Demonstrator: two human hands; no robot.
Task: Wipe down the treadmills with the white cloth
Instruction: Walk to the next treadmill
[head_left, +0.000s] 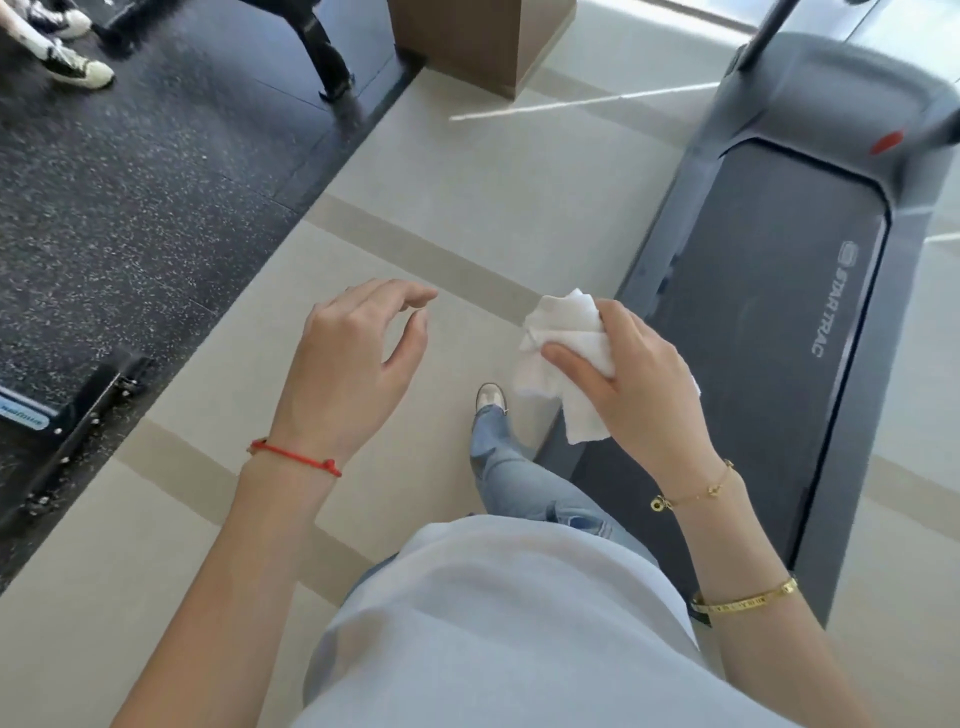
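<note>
A grey treadmill (769, 270) with a dark belt lies on the right, its deck running from near me to the far right. My right hand (639, 384) grips a crumpled white cloth (566, 353), held in the air over the treadmill's left edge, apart from the deck. Over the pale floor, my left hand (358, 364) hovers with curled, spread fingers and holds nothing. It wears a red string at the wrist; the right wrist carries gold bracelets.
Black speckled gym matting (145, 197) covers the left, with a black equipment foot (83, 421) near me and a machine leg (327, 57) farther off. Another person's sneakers (78, 70) stand top left. A brown pillar (483, 36) rises ahead. My foot (491, 397) steps on beige tile.
</note>
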